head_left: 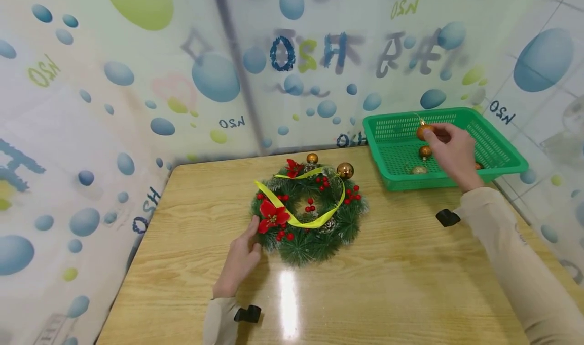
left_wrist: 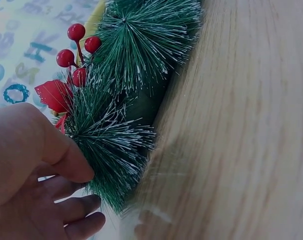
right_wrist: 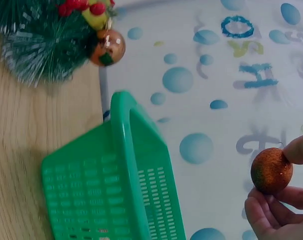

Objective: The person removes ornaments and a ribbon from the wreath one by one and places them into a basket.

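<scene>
My right hand (head_left: 453,147) pinches a glittery copper Christmas bauble (head_left: 424,132) between thumb and fingers, over the green basket (head_left: 392,183). A thin hanging loop rises from the bauble's gold cap. In the right wrist view the same bauble (right_wrist: 271,171) shows a rough, sparkling surface. On the table lies a Christmas wreath (head_left: 298,251) with red poinsettias, berries, pinecones and frosted green needles. A yellow ribbon (head_left: 315,223) runs loosely over it. My left hand (head_left: 239,259) touches the wreath's left edge beside a poinsettia (head_left: 274,216), its fingertips at the needles (left_wrist: 116,165).
Several more baubles lie in the basket, among them a copper one (head_left: 425,152) and a pale gold one (head_left: 419,169). Two shiny copper baubles, one larger (head_left: 345,170) and one smaller (head_left: 312,158), sit at the wreath's far edge. A patterned curtain (head_left: 292,112) borders the wooden table (head_left: 182,223).
</scene>
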The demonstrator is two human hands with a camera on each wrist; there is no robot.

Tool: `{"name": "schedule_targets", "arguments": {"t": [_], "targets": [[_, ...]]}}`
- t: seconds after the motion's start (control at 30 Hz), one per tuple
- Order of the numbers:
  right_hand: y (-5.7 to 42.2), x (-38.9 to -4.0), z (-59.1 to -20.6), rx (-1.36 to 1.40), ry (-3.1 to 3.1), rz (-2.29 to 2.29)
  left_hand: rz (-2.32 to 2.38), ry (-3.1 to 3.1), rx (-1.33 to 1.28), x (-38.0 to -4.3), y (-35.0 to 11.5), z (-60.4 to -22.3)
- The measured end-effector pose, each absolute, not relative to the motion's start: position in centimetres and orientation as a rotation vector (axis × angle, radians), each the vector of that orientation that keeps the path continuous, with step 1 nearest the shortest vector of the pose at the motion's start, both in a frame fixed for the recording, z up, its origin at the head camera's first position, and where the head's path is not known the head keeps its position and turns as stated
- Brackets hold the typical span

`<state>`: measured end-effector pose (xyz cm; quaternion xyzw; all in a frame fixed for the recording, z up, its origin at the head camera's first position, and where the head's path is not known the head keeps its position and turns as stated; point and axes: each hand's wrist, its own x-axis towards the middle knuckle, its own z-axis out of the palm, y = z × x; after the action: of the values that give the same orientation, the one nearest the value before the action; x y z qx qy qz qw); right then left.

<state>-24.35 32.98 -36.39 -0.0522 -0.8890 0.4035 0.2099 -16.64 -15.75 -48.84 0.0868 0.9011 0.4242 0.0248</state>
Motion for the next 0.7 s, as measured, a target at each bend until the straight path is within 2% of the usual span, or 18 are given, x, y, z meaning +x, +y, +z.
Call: {"name": "schedule_targets", "arguments": {"t": [0.7], "targets": [[37.4, -26.3, -38.3, -0.220, -2.547, 0.981, 1.292, 2.819, 0.251, -16.5, -15.4, -48.8]]}}
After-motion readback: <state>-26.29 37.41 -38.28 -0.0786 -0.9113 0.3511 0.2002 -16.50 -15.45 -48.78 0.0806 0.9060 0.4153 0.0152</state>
